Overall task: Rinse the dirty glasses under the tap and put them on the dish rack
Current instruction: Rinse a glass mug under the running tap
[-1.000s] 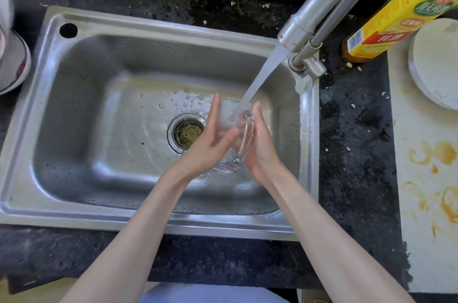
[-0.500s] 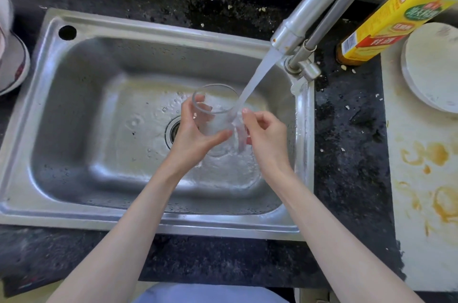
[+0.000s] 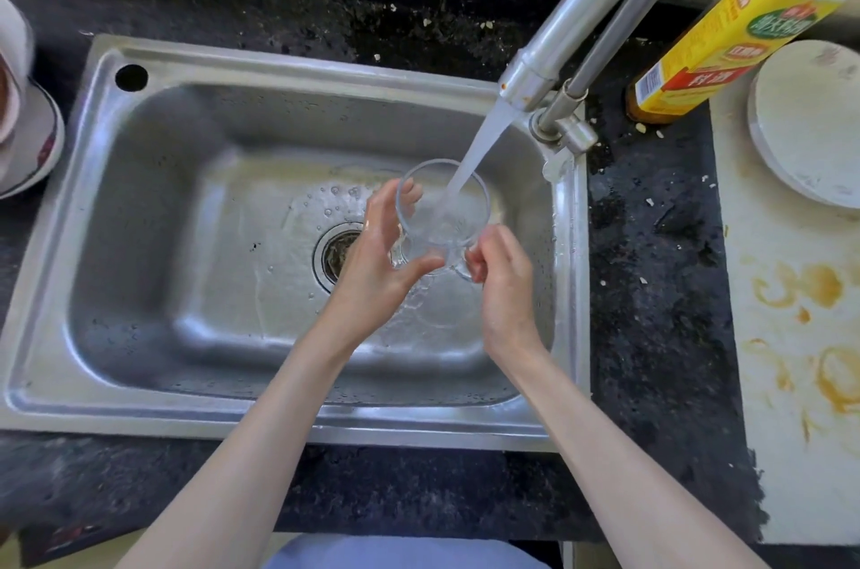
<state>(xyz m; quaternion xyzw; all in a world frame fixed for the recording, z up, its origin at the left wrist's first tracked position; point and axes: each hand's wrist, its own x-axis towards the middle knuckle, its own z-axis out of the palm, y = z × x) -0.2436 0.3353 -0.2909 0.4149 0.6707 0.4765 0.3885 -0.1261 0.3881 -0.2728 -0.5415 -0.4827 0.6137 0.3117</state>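
glass under tap, between both hands' fingers

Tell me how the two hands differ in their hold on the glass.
The left hand wraps the glass from the side, fingers behind the wall and thumb across the front; the right hand only pinches it low down, near the base. The left hand's fingers reach up to the rim; the right hand stays below it. Both are wet, over the sink, holding the glass under the running water.
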